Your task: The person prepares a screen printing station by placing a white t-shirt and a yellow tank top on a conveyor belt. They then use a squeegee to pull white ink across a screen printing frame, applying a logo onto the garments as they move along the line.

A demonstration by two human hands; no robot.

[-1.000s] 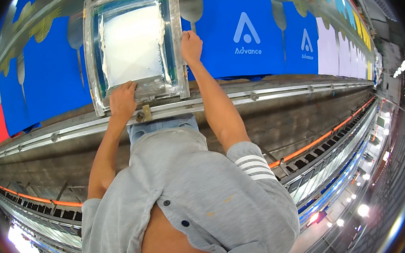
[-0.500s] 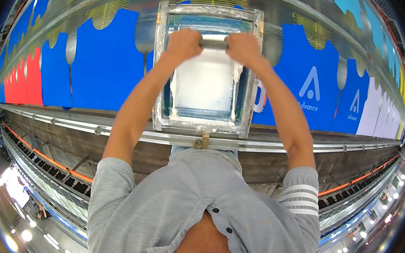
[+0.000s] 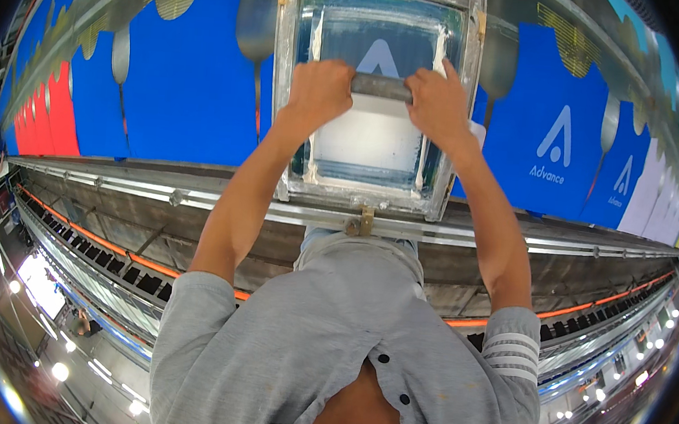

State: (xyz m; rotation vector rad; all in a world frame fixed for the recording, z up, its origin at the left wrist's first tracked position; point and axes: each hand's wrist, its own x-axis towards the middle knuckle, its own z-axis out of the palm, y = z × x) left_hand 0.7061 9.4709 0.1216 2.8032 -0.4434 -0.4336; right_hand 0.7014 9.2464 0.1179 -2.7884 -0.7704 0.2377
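Both hands grip the grey bar handle of a squeegee [image 3: 381,87] laid crosswise in a screen printing frame [image 3: 286,58]. My left hand [image 3: 320,91] is closed round the handle's left end. Round its right end my right hand [image 3: 442,101] is closed, one finger pointing up along the frame's side. White ink [image 3: 364,144] covers the mesh on the near side of the squeegee, with thick white ridges along both sides. Beyond the handle, a pale pointed shape [image 3: 379,55] shows through the mesh. The squeegee's blade is hidden.
Blue fabric panels [image 3: 181,83] lie along the long table on both sides; a blue panel on the right [image 3: 535,92] bears a white print. Red panels [image 3: 64,114] lie far left, white ones [image 3: 656,187] far right. A metal rail [image 3: 229,208] runs along the near edge.
Both hands have pulled the squeegee toward me over the mesh, and white ink now lies only nearer to me. The pale shape has come into sight beyond it. The view has shifted slightly.
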